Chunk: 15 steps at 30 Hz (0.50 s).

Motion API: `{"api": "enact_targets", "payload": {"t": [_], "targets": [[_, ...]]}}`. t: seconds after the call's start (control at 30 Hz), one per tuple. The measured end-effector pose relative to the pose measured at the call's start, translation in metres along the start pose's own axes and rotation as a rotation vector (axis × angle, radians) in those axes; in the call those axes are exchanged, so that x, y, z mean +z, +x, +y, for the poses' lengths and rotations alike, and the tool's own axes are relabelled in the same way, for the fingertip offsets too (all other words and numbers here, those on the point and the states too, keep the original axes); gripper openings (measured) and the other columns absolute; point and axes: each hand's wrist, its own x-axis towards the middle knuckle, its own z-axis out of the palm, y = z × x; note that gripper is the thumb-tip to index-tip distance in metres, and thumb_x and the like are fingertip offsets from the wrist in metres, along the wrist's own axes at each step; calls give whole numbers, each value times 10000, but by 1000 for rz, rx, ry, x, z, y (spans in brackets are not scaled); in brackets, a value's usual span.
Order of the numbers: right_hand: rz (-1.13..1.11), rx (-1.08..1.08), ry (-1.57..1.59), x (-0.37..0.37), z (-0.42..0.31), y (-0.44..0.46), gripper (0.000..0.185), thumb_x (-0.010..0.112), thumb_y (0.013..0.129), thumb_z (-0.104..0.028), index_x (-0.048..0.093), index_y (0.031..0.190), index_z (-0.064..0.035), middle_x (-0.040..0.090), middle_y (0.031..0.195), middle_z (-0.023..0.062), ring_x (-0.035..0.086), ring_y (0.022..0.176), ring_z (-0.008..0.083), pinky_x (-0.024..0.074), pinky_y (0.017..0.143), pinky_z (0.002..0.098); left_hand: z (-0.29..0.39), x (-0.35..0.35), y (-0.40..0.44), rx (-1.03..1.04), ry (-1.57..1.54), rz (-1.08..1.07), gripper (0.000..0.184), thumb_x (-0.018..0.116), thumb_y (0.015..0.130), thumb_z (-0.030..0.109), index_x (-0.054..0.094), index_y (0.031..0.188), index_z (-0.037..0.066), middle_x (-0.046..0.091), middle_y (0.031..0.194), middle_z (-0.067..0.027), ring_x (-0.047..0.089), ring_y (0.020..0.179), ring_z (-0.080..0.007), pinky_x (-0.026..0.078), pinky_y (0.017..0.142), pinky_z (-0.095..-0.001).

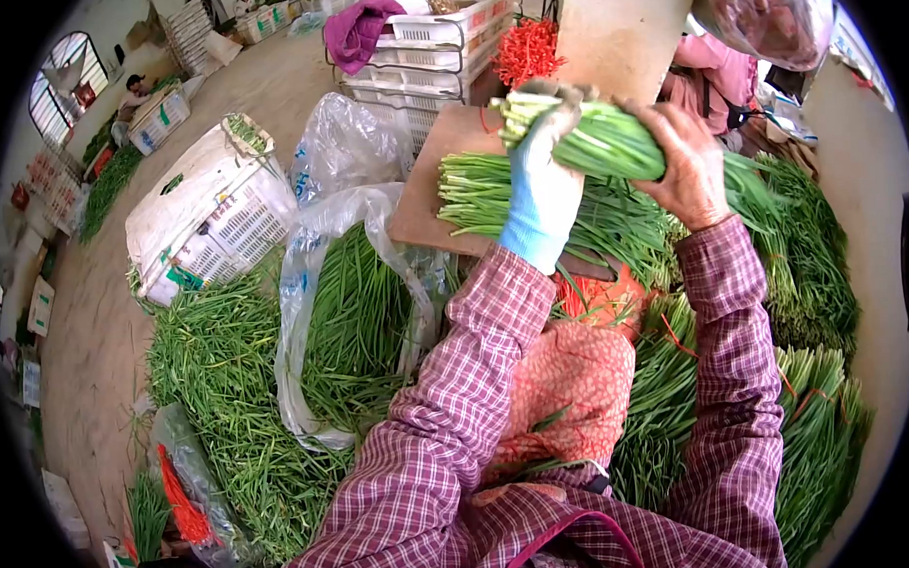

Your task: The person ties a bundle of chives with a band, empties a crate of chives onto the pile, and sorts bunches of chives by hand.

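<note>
Green, smooth and rounded, the bunch (pixel 610 143) is up above the board's (pixel 422 200) far side! Gloved left hand (pixel 552 150), fingers clamped round its pale end; bare right hand (pixel 689 164), fingers curled tight on its leafy side. Straight stalks (pixel 479 188) lie near the left edge.

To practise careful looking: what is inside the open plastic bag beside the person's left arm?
Long, chive-like green leaves show inside the plastic bag; whatever lies beneath them is covered.
</note>
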Motion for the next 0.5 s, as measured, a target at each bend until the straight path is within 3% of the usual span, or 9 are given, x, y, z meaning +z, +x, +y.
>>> {"api": "enact_targets", "payload": {"t": [0.13, 0.2, 0.23, 0.3, 0.37, 0.47, 0.5], "targets": [[-272, 82, 152, 92, 8, -6, 851, 836, 544, -273, 478, 1317, -278, 582, 973, 62, 591, 918, 275, 485, 854, 405, -16, -93, 14, -16, -28, 222, 174, 518, 880, 33, 523, 1035, 113, 576, 991, -54, 565, 1058, -235, 458, 954, -394], [-323, 116, 219, 139, 6, -16, 833, 824, 571, -332, 467, 1321, -266, 588, 1025, 74, 589, 971, 300, 484, 875, 422, -8, -135, 14, -169, 20, 339, 190, 516, 887, 49, 534, 1070, 97, 591, 1041, -63, 567, 1054, -224, 462, 945, -387], [-333, 108, 253, 157, 0, -13, 826, 809, 583, -370, 461, 1324, -254, 587, 1070, 87, 580, 1010, 325, 468, 903, 437, -3, -150, 14, -109, 111, 322, 203, 518, 902, 115, 548, 1098, 75, 598, 1093, -77, 567, 1057, -215, 464, 943, -378], [-452, 161, 352, 186, -7, -13, 832, 799, 605, -381, 430, 1338, -248, 563, 1146, 100, 536, 1101, 340, 420, 952, 494, 20, -183, 13, -147, 658, 386, 260, 514, 918, 180, 545, 1144, 54, 597, 1138, -93, 567, 1060, -213, 466, 939, -371], [-468, 168, 352, 208, -7, -11, 837, 793, 616, -388, 414, 1350, -252, 552, 1170, 106, 518, 1134, 344, 403, 964, 512, 56, -208, 20, -162, 753, 381, 326, 518, 924, 227, 525, 1205, 63, 582, 1181, -105, 577, 1050, -213, 472, 929, -357], [-615, 165, 309, 212, -8, -4, 814, 778, 628, -388, 431, 1341, -200, 541, 1187, 159, 502, 1144, 358, 389, 977, 490, 95, -205, 41, 43, 899, 280, 517, 565, 902, 340, 445, 1335, 85, 532, 1275, -108, 570, 1097, -232, 456, 950, -338], [-659, 147, 296, 212, -8, -2, 824, 780, 632, -392, 413, 1352, -233, 540, 1191, 144, 500, 1155, 347, 394, 969, 500, 111, -199, 51, -57, 1128, 187, 796, 766, 746, 326, 381, 1376, 30, 453, 1357, -166, 443, 1258, -270, 368, 1056, -373]]}}
